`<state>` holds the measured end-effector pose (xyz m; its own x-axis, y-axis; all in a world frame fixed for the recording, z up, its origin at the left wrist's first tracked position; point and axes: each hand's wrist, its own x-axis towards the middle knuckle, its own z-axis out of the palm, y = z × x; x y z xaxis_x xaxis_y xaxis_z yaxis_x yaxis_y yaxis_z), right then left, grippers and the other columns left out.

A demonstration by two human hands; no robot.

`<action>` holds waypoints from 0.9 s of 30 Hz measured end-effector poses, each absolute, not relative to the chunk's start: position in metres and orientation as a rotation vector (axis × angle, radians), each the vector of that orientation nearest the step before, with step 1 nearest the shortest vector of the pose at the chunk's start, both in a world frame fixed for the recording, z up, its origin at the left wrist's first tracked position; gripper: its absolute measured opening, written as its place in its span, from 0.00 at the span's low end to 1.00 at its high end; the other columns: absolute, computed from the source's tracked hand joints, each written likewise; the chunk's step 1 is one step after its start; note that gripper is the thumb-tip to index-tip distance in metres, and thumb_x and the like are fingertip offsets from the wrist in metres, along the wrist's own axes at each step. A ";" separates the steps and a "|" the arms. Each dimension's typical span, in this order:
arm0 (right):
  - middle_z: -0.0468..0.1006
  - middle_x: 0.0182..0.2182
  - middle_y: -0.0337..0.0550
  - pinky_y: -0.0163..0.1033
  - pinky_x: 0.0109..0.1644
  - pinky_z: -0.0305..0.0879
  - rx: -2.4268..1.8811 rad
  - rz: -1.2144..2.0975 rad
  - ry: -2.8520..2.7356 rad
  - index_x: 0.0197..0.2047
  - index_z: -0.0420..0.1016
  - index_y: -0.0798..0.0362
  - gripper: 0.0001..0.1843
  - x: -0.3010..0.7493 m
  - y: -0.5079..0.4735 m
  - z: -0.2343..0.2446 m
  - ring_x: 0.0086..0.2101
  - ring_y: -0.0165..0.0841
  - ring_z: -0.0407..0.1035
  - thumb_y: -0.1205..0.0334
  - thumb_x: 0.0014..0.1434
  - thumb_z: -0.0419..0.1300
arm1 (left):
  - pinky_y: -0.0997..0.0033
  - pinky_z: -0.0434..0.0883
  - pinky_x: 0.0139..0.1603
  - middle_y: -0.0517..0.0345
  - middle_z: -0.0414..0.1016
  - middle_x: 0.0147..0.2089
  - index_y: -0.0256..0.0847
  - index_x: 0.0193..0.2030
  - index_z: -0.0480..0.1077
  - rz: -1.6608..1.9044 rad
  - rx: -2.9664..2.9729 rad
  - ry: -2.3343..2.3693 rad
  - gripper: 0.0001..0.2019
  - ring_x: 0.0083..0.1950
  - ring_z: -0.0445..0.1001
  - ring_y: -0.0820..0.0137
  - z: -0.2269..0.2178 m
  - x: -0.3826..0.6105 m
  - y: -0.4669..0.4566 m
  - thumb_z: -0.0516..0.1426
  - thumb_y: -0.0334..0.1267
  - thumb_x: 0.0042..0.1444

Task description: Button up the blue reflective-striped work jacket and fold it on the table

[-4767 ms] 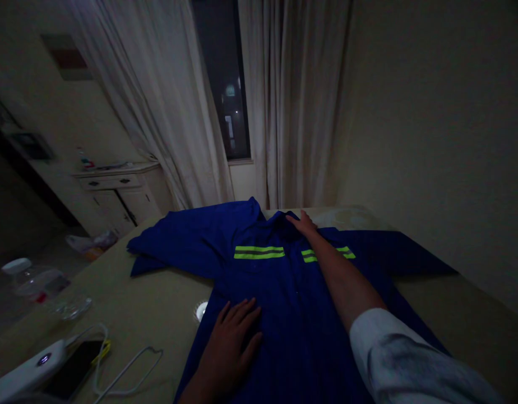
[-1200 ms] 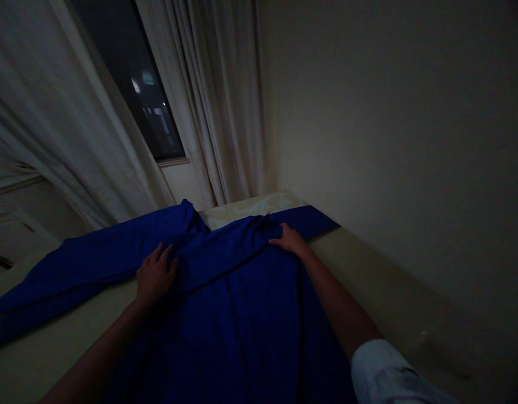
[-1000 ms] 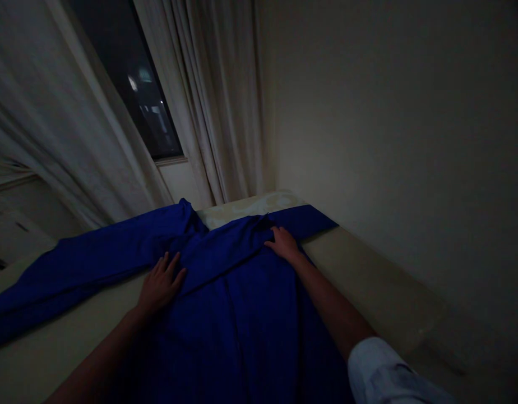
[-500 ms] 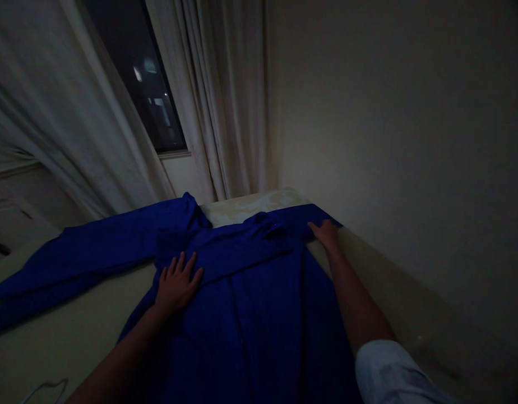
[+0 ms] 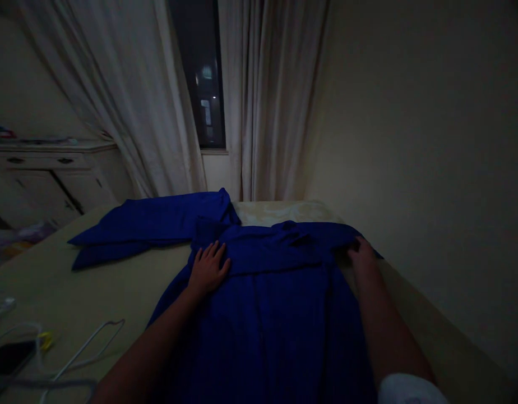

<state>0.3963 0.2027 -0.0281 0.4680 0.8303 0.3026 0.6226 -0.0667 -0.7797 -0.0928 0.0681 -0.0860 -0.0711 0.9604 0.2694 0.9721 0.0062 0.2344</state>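
A dark blue long-sleeved garment [image 5: 259, 303] lies spread over the bed, with one part folded across its upper end. My left hand [image 5: 209, 268] rests flat on the left of that folded part, fingers spread. At the right, my right hand [image 5: 362, 251] has its fingers closed on the edge of the blue sleeve [image 5: 341, 234], which reaches toward the wall side of the bed. Another folded blue garment [image 5: 158, 221] lies beyond to the left, close to the first one.
The bed [image 5: 128, 292] borders a plain wall [image 5: 431, 168] at the right. Curtains [image 5: 276, 101] hang around a dark window [image 5: 206, 84]. A white cable [image 5: 88, 342] and a phone [image 5: 10, 359] lie at lower left. A cabinet [image 5: 69, 179] stands at far left.
The view has swung left, showing the cabinet, phone and cable. My right hand has gone from lying on the sleeve to gripping its edge, which is lifted slightly. My left hand stays on the cloth.
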 end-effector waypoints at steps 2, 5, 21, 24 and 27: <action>0.81 0.43 0.56 0.55 0.55 0.72 -1.775 0.198 -1.274 0.51 0.78 0.56 0.23 0.372 0.207 -0.003 0.48 0.53 0.75 0.65 0.51 0.58 | 0.44 0.46 0.78 0.43 0.61 0.77 0.42 0.74 0.64 -0.629 -2.121 -2.196 0.31 0.76 0.59 0.52 -0.084 -0.092 0.067 0.49 0.53 0.69; 0.79 0.49 0.60 0.48 0.58 0.70 -1.694 0.085 -1.384 0.57 0.75 0.60 0.25 0.307 0.205 0.021 0.52 0.50 0.72 0.65 0.58 0.55 | 0.45 0.48 0.78 0.42 0.64 0.75 0.40 0.73 0.65 -0.746 -2.107 -2.171 0.30 0.75 0.63 0.52 -0.084 -0.093 0.067 0.49 0.51 0.69; 0.68 0.67 0.58 0.58 0.69 0.57 -1.581 0.096 -2.187 0.67 0.72 0.53 0.29 0.251 0.125 -0.047 0.65 0.52 0.61 0.45 0.72 0.55 | 0.58 0.78 0.54 0.29 0.76 0.63 0.28 0.67 0.65 -1.939 -1.199 -3.160 0.31 0.60 0.80 0.53 -0.043 -0.135 0.100 0.53 0.52 0.66; 0.71 0.64 0.66 0.57 0.66 0.60 -1.918 0.159 -1.808 0.67 0.70 0.59 0.32 0.273 0.141 -0.044 0.63 0.53 0.66 0.44 0.71 0.55 | 0.45 0.72 0.62 0.21 0.66 0.70 0.26 0.66 0.64 -1.697 -1.070 -3.095 0.37 0.71 0.67 0.40 -0.040 -0.145 0.096 0.64 0.49 0.56; 0.80 0.54 0.66 0.50 0.60 0.68 -1.922 0.532 -1.620 0.64 0.72 0.64 0.34 0.287 0.157 -0.041 0.55 0.51 0.74 0.50 0.62 0.66 | 0.40 0.73 0.59 0.18 0.72 0.62 0.24 0.59 0.70 -1.471 -1.082 -3.055 0.36 0.66 0.71 0.34 -0.041 -0.155 0.093 0.68 0.49 0.50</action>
<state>0.2866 0.1573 -0.0414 0.1897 0.9802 0.0564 0.7562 -0.1093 -0.6452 -0.1545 0.0925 -0.0411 -0.7374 0.6669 -0.1074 0.3319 0.4961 0.8023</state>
